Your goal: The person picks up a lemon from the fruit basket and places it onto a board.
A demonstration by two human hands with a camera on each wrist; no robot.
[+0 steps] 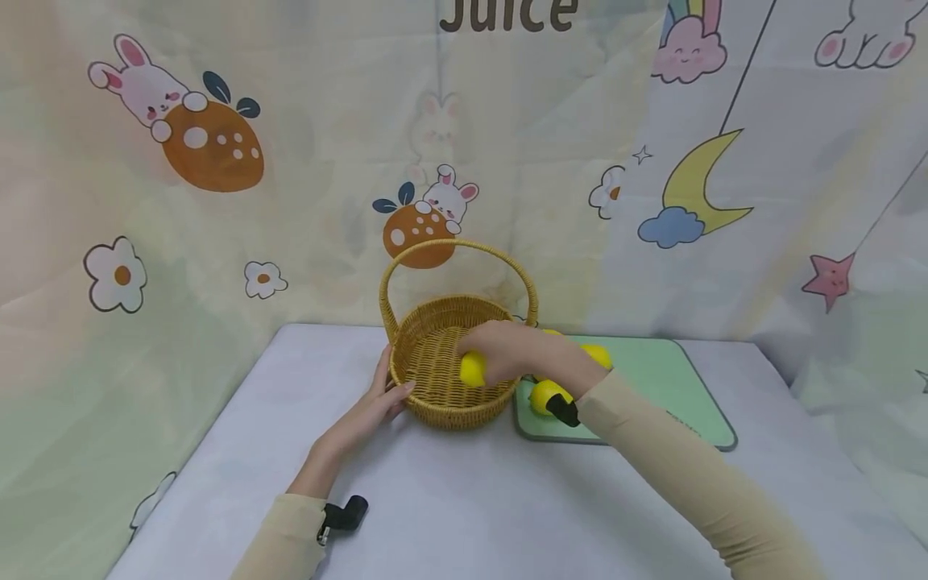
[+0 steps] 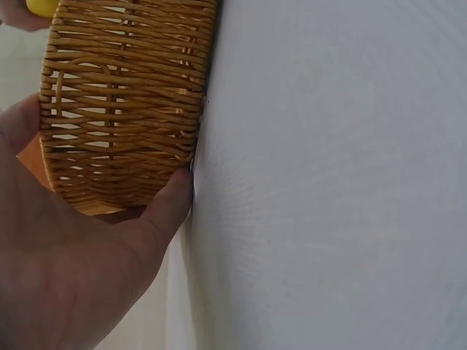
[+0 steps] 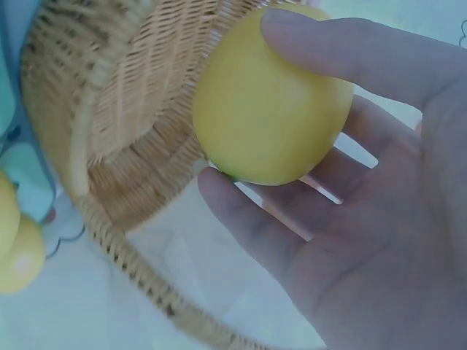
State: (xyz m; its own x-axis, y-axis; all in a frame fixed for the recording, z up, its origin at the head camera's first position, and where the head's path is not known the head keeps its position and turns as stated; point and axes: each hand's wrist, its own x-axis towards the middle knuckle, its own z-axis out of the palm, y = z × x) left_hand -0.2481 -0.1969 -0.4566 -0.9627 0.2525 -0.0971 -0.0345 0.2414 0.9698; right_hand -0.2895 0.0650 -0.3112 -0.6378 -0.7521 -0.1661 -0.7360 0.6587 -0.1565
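Observation:
A round wicker basket (image 1: 453, 416) with a tall arched handle stands on the table, bare inside where its woven floor shows. My left hand (image 1: 366, 411) grips its left side, thumb at the rim; in the left wrist view the left hand (image 2: 80, 248) spans the wall from rim to base. Over the basket's opening, my right hand (image 1: 507, 350) holds a lemon (image 1: 473, 369). The right wrist view shows this lemon (image 3: 270, 102) between the thumb and the fingertips, beside the basket's inner wall.
Right of the basket lies a pale green cutting board (image 1: 645, 419) with a grey edge. Several more lemons (image 1: 542, 397) sit on its left part, partly behind my right forearm. A printed cloth backdrop (image 1: 326, 201) hangs behind the white table (image 1: 449, 507).

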